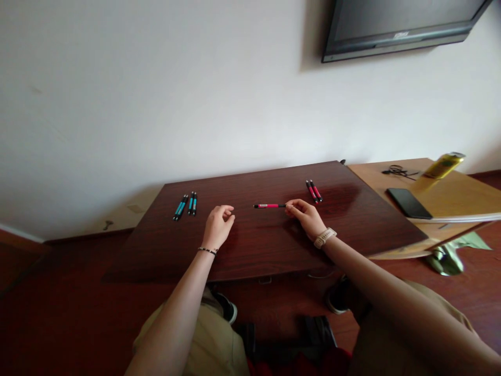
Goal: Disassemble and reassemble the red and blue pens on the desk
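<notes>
My right hand [306, 216] pinches the right end of a red pen [269, 206] that lies level over the dark wooden table [258, 245]. My left hand [218, 225] rests on the table left of the pen, fingers loosely curled, with nothing in it that I can see. Two more red pens [313, 191] lie side by side at the back right, just beyond my right hand. At the back left lie three blue pens [185, 205] in a loose row.
A lighter wooden desk [450, 201] adjoins on the right, bearing a black phone [409, 203], a tilted yellow-green bottle [444, 165] and a black cable [399, 171]. A dark screen [395, 26] hangs on the white wall. My knees and shoes show below the table.
</notes>
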`<state>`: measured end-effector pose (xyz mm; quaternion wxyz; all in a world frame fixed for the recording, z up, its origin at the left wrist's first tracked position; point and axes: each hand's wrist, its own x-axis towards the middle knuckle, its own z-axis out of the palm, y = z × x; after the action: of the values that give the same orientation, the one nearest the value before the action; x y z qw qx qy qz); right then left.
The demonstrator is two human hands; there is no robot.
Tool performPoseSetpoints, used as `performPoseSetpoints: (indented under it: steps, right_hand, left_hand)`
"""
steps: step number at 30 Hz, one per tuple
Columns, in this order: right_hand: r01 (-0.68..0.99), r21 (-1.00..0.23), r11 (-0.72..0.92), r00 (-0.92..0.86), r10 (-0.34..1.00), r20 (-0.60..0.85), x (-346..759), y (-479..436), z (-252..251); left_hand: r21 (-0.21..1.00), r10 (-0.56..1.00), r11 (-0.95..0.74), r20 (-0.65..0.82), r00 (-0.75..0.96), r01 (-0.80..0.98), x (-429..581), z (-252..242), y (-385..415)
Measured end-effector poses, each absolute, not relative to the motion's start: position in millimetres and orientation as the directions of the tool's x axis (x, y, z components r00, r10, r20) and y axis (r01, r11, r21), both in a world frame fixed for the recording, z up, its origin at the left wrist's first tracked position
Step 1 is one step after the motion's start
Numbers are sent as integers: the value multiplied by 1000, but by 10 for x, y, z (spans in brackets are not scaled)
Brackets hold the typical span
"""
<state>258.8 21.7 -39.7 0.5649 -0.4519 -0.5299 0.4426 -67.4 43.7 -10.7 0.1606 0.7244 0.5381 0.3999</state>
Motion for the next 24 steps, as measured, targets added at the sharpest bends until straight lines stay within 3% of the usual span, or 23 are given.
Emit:
performPoseSetpoints:
  steps: [6, 14, 19, 24]
  right_hand:
    - [-32, -980, 198, 72, 978, 195, 2579, 175, -367]
    - [-72, -980, 188, 42, 982, 185, 2563, 138, -328]
    - [-79, -982, 170, 8, 985, 170, 2562, 157, -329]
    - [-77, -985, 154, 8, 988, 154, 2558, 150, -317]
  left_hand:
    - [603, 934, -301, 344, 100, 739, -683, -252, 396]
    - [476, 876, -433, 421, 235, 766, -531, -255, 312]
    - [620, 896, -416, 405, 183, 665, -416, -228, 317]
    - [886, 949, -313, 276, 155, 341, -281, -178, 318]
